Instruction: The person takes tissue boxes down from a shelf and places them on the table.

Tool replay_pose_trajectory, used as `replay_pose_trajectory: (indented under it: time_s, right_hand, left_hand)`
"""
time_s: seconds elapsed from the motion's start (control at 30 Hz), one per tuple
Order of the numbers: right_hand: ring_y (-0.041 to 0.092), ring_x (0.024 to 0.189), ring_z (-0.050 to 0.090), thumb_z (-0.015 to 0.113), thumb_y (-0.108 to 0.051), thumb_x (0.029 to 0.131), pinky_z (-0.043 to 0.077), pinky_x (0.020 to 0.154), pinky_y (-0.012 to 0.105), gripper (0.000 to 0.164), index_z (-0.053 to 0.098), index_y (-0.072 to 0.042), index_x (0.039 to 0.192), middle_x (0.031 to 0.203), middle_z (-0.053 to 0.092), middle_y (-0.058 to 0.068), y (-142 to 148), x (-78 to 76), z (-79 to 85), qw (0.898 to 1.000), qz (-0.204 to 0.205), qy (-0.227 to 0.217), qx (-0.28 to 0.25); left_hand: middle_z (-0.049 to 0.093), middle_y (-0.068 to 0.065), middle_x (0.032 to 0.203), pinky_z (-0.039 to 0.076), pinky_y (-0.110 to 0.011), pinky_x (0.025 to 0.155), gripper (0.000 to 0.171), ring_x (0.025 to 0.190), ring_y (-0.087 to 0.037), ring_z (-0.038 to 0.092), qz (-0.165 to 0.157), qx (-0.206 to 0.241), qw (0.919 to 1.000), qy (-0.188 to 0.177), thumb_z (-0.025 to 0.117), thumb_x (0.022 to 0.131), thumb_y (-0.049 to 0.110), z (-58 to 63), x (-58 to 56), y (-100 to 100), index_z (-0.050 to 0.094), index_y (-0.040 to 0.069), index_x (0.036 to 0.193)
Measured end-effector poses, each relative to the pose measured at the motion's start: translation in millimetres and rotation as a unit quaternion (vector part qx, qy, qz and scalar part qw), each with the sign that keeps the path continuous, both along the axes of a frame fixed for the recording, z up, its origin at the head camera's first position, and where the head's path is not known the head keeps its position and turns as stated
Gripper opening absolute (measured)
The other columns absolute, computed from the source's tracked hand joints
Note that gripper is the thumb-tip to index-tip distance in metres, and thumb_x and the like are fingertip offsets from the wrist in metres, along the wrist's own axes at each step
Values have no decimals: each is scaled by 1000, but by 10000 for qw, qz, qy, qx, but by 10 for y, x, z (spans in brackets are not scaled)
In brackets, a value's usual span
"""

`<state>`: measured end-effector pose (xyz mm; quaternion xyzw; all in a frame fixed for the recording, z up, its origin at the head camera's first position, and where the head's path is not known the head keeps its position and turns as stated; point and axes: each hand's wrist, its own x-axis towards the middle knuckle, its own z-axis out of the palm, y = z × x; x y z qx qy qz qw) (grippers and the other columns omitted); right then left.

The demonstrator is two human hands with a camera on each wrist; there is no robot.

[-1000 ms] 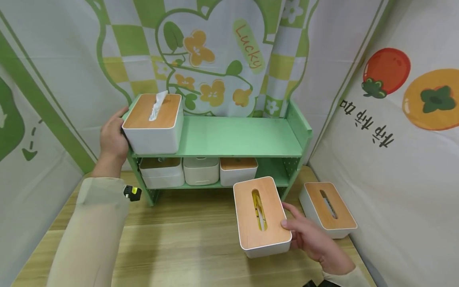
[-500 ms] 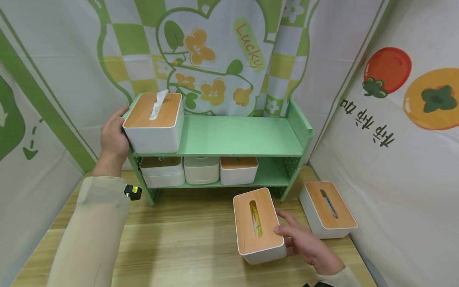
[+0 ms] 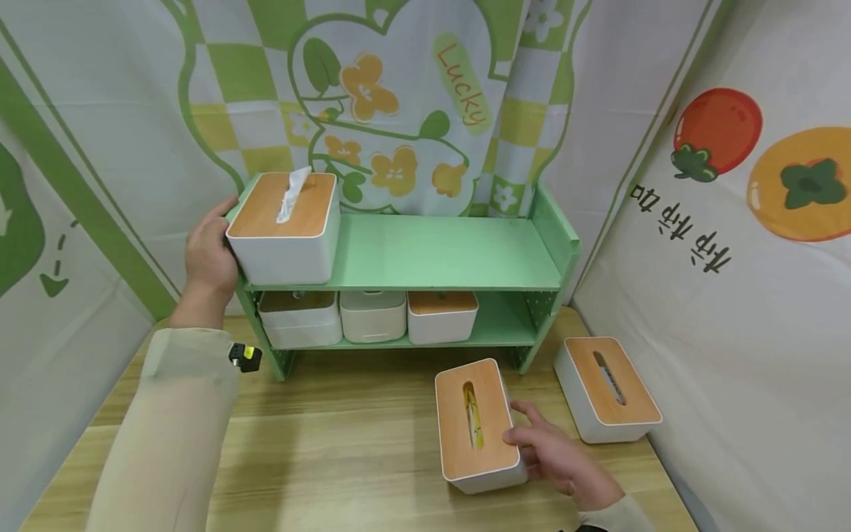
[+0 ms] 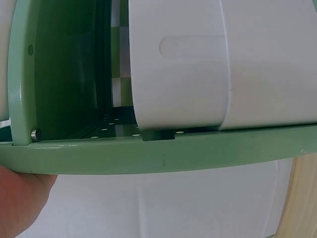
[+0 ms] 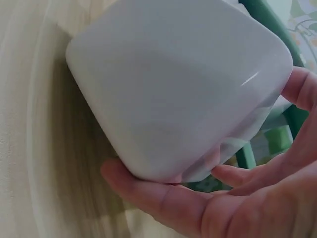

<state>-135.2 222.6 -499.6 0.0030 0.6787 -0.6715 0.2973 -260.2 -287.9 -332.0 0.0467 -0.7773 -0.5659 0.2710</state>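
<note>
Right grip [image 3: 565, 458]: is clamping the long right side of the slotted tissue box [image 3: 490, 428], its thumb [image 3: 515, 436] pressing the lid edge and its fingers bearing on the wall, presumably holding lid and body together.
Slotted tissue box: is facing slot-up above or on the desk [image 3: 319, 458], before the green shelf [image 3: 439, 251]; base contact is not showing. Something yellow is lying inside, likely being contained by this attitude.
Left grip [image 3: 211, 255]: is touching the shelf's side panel [image 4: 163, 156], apparently bracing the frame; whether fingers are closing round it, I cannot tell.
Upper tier: a large tissue box [image 3: 284, 229] is occupying the left end, its tissue [image 3: 292, 193] standing out, seemingly for easy pulling.
Lower tier: a brown-lidded box [image 3: 301, 329], a cream box [image 3: 374, 321] and an orange-lidded box [image 3: 442, 325] are standing abreast, fronts outward, probably for access.
Desk, right: a second slotted box [image 3: 605, 403] is resting near the right grip.
</note>
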Motion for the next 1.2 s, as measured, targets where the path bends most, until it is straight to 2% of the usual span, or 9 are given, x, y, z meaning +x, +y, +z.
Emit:
replay_pose_trajectory:
  time_s: [0.23, 0.6, 0.7, 0.83, 1.0, 1.07, 1.1, 1.13, 1.2]
  right_hand:
    - [27, 88, 70, 56, -17, 92, 57, 72, 41, 80, 9, -8, 156, 104, 70, 21, -4, -39, -74, 9996, -270, -109, 30]
    - [24, 87, 69, 51, -23, 93, 55, 72, 38, 77, 13, -3, 157, 106, 70, 18, 59, -71, -130, 9981, -461, -111, 381]
    - [25, 92, 68, 52, -21, 92, 54, 75, 38, 75, 18, -1, 155, 115, 66, 22, 54, -86, -142, 9964, -619, 43, 579]
    - [30, 105, 61, 55, -17, 92, 52, 83, 39, 71, 24, 3, 152, 133, 52, 31, 21, -96, -140, 9923, -878, 249, 844]
    - [32, 106, 60, 59, -15, 92, 51, 85, 40, 71, 26, 1, 152, 134, 49, 32, -33, -73, -74, 9855, -1028, 584, 1219]
    - [34, 107, 60, 62, -15, 91, 50, 88, 44, 74, 24, 1, 153, 134, 49, 32, -65, -55, -29, 9751, -952, 1067, 1693]
    - [36, 112, 57, 64, -16, 91, 48, 93, 47, 77, 22, 2, 153, 137, 46, 33, -86, -44, -5, 9664, -866, 1370, 1996]
    - [38, 115, 55, 65, -17, 90, 46, 94, 51, 79, 21, 1, 154, 139, 45, 33, -110, -32, 20, 9554, -793, 1651, 2317]
    - [43, 121, 50, 68, -23, 90, 43, 96, 60, 85, 19, -1, 156, 145, 39, 33, -164, 4, 69, 9262, -616, 2197, 3002]
  left_hand:
    - [40, 4, 155, 21, -24, 112, 57, 136, -5, 31, 15, -70, 10000, -9, 20, 101, 23, 1, -1, -7, 48, 18, 150]
    - [38, 4, 156, 22, -25, 113, 57, 137, -8, 31, -56, 26, 10000, -34, 20, 101, 24, 1, -2, 2, 46, 16, 151]
    - [40, 4, 155, 22, -24, 112, 57, 136, -6, 32, -3, -13, 10000, 1, 20, 101, 23, -2, -6, 2, 47, 16, 151]
    - [41, 3, 154, 22, -24, 112, 57, 136, -5, 33, 48, -46, 10000, 39, 21, 100, 23, -9, -10, -5, 49, 16, 150]
    - [41, 4, 154, 22, -24, 112, 57, 136, -6, 33, 65, -137, 9999, 16, 21, 100, 23, -10, -10, -14, 49, 17, 149]
    - [41, 4, 154, 22, -24, 112, 57, 136, -6, 32, 61, -162, 9999, -8, 20, 100, 24, -10, -11, -17, 49, 17, 150]
    - [41, 4, 155, 22, -25, 113, 57, 136, -6, 32, 59, -170, 9998, -19, 20, 100, 24, -9, -10, -18, 49, 17, 150]
    - [40, 5, 155, 21, -25, 113, 58, 136, -6, 31, 50, -162, 9998, -40, 20, 100, 24, -8, -9, -18, 48, 18, 150]
    - [40, 5, 155, 21, -25, 113, 58, 137, -7, 31, 41, -164, 9998, -70, 20, 100, 24, -6, -7, -18, 47, 18, 151]
